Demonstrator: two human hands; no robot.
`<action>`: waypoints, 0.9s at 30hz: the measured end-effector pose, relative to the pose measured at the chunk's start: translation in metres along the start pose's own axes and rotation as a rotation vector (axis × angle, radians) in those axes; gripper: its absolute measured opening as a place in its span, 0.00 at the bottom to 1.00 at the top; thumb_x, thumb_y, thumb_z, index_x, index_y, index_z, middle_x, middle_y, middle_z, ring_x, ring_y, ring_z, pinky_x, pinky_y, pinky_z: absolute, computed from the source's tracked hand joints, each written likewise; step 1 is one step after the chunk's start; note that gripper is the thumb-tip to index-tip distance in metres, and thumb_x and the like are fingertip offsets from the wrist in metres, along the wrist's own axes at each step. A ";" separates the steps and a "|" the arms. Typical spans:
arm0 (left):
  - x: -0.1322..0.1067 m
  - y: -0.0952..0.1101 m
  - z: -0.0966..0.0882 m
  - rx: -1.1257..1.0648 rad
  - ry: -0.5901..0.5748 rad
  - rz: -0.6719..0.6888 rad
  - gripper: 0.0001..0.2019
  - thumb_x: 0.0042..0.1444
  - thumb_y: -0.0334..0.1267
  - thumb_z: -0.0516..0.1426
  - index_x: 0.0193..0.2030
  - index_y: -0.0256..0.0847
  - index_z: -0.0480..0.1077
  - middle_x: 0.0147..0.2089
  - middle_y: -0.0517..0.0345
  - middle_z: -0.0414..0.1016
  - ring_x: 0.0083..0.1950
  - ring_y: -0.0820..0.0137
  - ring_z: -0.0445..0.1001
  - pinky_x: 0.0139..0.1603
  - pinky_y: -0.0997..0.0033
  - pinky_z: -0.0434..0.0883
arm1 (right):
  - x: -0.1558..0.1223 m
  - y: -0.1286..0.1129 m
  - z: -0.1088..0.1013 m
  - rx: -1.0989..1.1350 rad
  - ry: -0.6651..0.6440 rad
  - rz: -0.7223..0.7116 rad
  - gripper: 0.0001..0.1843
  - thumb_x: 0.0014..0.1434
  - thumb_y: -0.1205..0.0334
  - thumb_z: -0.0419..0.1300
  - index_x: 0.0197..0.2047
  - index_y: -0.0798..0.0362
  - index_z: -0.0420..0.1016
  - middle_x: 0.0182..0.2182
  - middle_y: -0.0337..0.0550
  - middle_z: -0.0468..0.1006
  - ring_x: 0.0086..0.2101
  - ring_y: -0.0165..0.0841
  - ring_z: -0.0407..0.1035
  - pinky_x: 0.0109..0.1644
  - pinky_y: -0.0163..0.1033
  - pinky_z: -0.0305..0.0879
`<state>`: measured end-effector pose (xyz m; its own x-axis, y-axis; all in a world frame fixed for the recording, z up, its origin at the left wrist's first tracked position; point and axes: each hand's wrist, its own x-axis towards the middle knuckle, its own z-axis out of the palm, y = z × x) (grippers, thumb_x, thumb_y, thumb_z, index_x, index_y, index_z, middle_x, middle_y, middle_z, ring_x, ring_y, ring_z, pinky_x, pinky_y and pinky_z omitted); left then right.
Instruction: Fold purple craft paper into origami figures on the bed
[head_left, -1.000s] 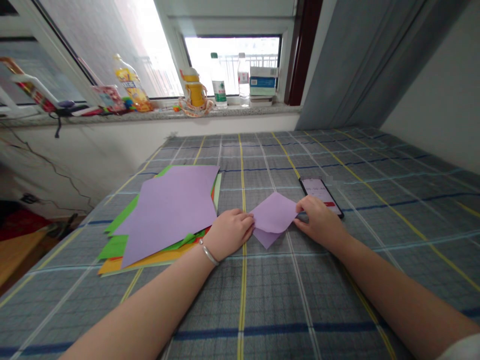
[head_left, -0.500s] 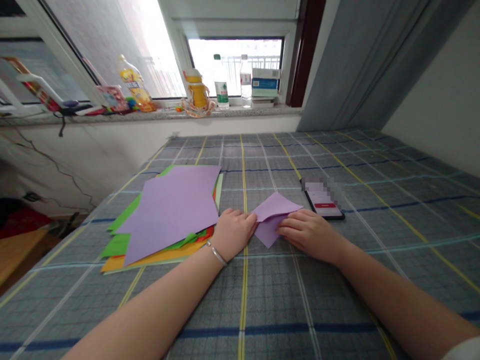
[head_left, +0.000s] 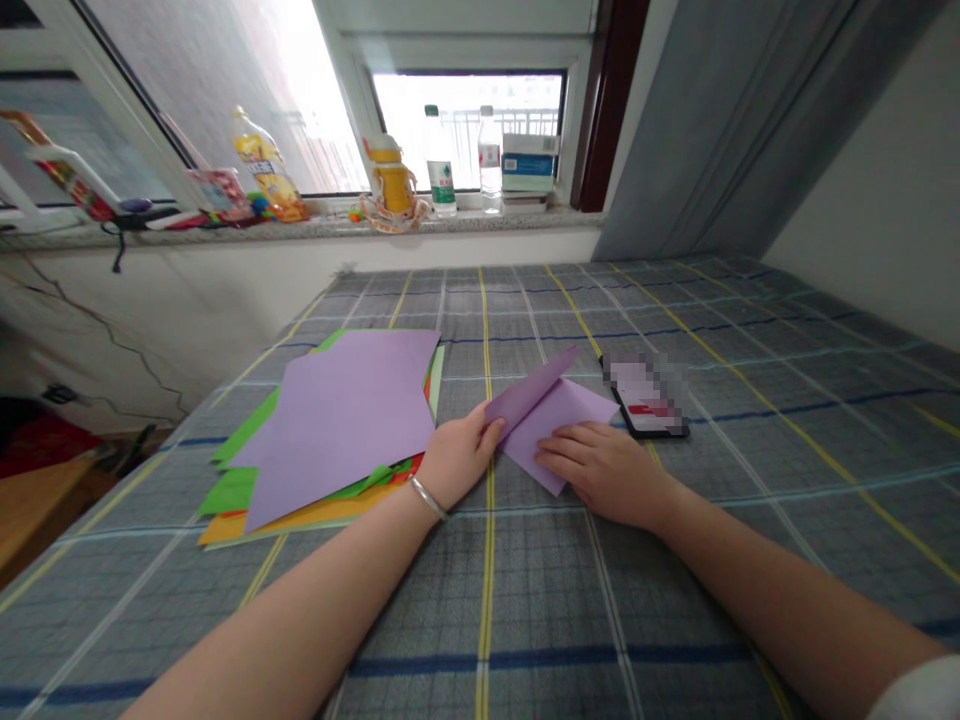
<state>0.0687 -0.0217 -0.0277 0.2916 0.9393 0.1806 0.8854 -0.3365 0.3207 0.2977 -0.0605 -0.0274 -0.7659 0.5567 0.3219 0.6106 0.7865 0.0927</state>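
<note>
A folded sheet of purple paper [head_left: 559, 425] rests on the plaid cloth in front of me, with one flap raised at its left, slanting up and away. My left hand [head_left: 457, 450] is closed on the near left end of that flap, thumb on top. My right hand [head_left: 607, 470] lies over the lower right part of the paper. Its fingers are stretched out flat on the sheet, close together, and its thumb is hidden. A silver bracelet [head_left: 427, 497] circles my left wrist.
Left of my hands lies a stack of coloured sheets, a purple sheet [head_left: 349, 405] on top. A phone [head_left: 649, 410] is just beyond my right hand. On the windowsill [head_left: 315, 232] stand a juice bottle [head_left: 270, 170], a yellow cup [head_left: 391, 185], clear bottles and boxes.
The paper's left flap has lifted from the folded sheet and opened upward, pinched by my left hand. My right hand's fingers have slid slightly left and lie flatter on the paper.
</note>
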 end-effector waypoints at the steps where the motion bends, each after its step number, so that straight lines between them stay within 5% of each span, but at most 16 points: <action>1: 0.000 -0.001 0.001 -0.018 0.003 -0.004 0.15 0.66 0.43 0.48 0.51 0.39 0.69 0.32 0.55 0.78 0.34 0.64 0.76 0.32 0.71 0.62 | 0.000 -0.001 -0.001 0.010 -0.007 0.003 0.17 0.61 0.68 0.54 0.53 0.53 0.73 0.52 0.43 0.76 0.48 0.38 0.68 0.49 0.45 0.63; 9: 0.004 -0.007 0.004 -0.214 -0.008 0.040 0.11 0.65 0.42 0.50 0.44 0.40 0.70 0.29 0.59 0.75 0.29 0.68 0.73 0.29 0.73 0.61 | -0.003 0.003 -0.001 0.129 -0.073 0.040 0.21 0.55 0.65 0.60 0.54 0.52 0.72 0.53 0.45 0.76 0.49 0.41 0.67 0.53 0.47 0.62; 17: 0.000 -0.003 0.002 -0.217 -0.048 0.094 0.07 0.60 0.41 0.55 0.42 0.41 0.67 0.32 0.60 0.75 0.31 0.70 0.73 0.33 0.74 0.64 | -0.002 0.010 0.002 0.287 -0.082 0.144 0.14 0.58 0.64 0.59 0.48 0.50 0.75 0.47 0.41 0.79 0.46 0.37 0.70 0.51 0.42 0.62; 22: 0.001 -0.005 0.004 -0.156 -0.064 0.154 0.06 0.57 0.38 0.57 0.40 0.40 0.68 0.34 0.57 0.74 0.35 0.67 0.72 0.36 0.71 0.65 | 0.000 0.012 0.005 0.427 -0.002 0.283 0.11 0.64 0.59 0.54 0.42 0.51 0.76 0.41 0.42 0.80 0.43 0.34 0.71 0.48 0.39 0.62; 27: 0.003 -0.008 0.002 -0.183 -0.110 0.148 0.03 0.56 0.35 0.57 0.36 0.40 0.68 0.32 0.58 0.73 0.33 0.69 0.71 0.33 0.73 0.63 | 0.009 0.013 0.014 0.384 0.002 0.580 0.17 0.64 0.54 0.52 0.26 0.53 0.68 0.26 0.42 0.75 0.28 0.32 0.66 0.32 0.38 0.55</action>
<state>0.0631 -0.0156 -0.0317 0.4598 0.8771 0.1391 0.7526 -0.4680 0.4632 0.2959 -0.0418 -0.0362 -0.3370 0.9153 0.2206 0.8063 0.4015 -0.4344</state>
